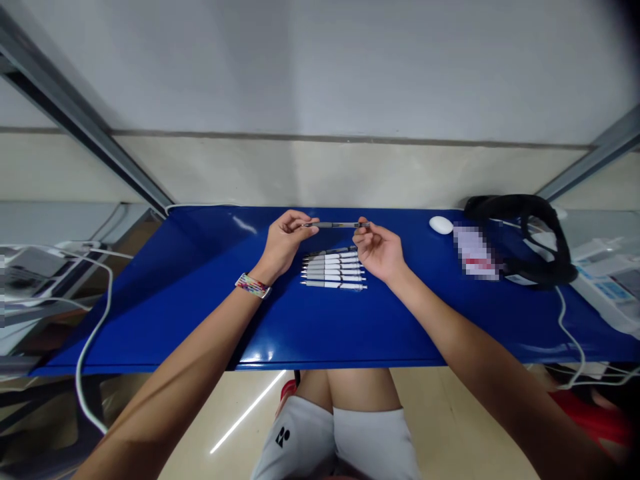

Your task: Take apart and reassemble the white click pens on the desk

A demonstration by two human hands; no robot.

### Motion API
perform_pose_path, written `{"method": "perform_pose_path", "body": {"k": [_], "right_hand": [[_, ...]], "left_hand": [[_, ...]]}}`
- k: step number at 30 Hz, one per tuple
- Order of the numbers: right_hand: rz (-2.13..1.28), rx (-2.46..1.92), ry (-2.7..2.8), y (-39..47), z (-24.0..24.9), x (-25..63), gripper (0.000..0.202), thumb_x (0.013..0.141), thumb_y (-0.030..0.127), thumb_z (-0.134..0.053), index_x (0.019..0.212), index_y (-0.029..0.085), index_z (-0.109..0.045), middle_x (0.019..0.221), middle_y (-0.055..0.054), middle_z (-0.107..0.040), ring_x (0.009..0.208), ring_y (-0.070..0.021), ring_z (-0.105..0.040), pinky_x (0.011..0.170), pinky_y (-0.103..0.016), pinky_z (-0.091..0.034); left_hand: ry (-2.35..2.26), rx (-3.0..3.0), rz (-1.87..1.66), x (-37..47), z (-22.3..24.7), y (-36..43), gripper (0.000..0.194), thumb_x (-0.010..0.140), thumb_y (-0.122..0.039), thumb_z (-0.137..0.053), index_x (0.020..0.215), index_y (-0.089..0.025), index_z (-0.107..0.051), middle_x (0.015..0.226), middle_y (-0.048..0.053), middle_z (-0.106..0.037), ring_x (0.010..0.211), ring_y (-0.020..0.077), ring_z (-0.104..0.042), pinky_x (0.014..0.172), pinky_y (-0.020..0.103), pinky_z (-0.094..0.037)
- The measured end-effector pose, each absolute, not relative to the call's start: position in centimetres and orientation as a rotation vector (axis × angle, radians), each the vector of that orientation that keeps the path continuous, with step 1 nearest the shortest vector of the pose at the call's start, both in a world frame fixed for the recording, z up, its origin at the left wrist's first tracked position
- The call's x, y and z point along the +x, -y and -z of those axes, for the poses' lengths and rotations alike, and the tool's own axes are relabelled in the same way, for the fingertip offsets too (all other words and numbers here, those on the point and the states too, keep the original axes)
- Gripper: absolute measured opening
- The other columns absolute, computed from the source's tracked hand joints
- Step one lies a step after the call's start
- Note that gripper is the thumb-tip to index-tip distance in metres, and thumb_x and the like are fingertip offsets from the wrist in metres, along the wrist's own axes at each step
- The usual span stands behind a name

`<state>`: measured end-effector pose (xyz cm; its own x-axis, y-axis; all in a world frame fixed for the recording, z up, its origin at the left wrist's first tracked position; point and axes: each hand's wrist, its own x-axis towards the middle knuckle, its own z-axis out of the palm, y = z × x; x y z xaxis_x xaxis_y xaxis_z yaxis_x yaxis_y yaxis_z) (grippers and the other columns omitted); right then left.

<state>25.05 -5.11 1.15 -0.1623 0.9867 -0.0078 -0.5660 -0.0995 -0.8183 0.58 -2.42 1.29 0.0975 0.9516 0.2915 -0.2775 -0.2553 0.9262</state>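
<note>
A clear-barrelled pen point(336, 225) with a grey grip is held level in the air above the blue table point(200, 293). My left hand point(287, 243) pinches its tip end, and my right hand point(377, 248) has its fingers closed on the other end. Just below and nearer to me lies a row of several pens point(333, 270), side by side with their tips to the left. Most have white barrels and grey grips; darker ones lie at the far side of the row, close under the held pen.
To the right are a white computer mouse point(441, 225), a blurred-out card or packet point(475, 252) and a black headset-like strap point(560, 240) with a white cable. Metal posts point(95, 113) frame both sides. A wall point(320, 173) stands behind the table.
</note>
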Motion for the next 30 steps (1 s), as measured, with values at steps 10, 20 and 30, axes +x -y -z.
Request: {"method": "perform_pose_path", "body": {"k": [10,20,30], "right_hand": [[-1.589,-0.676,0.792,4.9,-0.7,25.1,0.028,0.09,0.045,-0.076,0.107,0.022,-0.075,0.087,-0.005,-0.07,0.085,-0.0185,-0.067,0.079,-0.032,-0.066],[-1.776,-0.555,0.403,5.3,-1.6,24.7,0.016,0.092,0.02,-0.068,0.107,0.019,-0.074,0.086,-0.004,-0.072,0.075,-0.0132,-0.067,0.07,-0.021,-0.066],[-1.837,-0.479,0.314,5.5,-2.0,24.7,0.021,0.092,0.02,-0.064,0.112,0.017,-0.073,0.086,-0.003,-0.072,0.075,-0.0116,-0.067,0.069,-0.018,-0.064]], "left_hand": [[-0.766,1.251,-1.411,0.8,-1.3,2.5,0.034,0.07,-0.024,-0.097,0.09,-0.023,-0.069,0.09,0.002,-0.079,0.116,0.0251,-0.079,0.101,0.038,-0.061],[-0.74,1.207,-1.409,0.7,-1.2,2.4,0.036,0.069,-0.023,-0.098,0.09,-0.021,-0.069,0.09,0.001,-0.079,0.111,0.0217,-0.079,0.1,0.034,-0.059],[-0.738,1.191,-1.422,0.6,-1.2,2.3,0.034,0.069,-0.021,-0.098,0.09,-0.021,-0.071,0.089,0.001,-0.079,0.111,0.0211,-0.079,0.097,0.032,-0.059]]}}
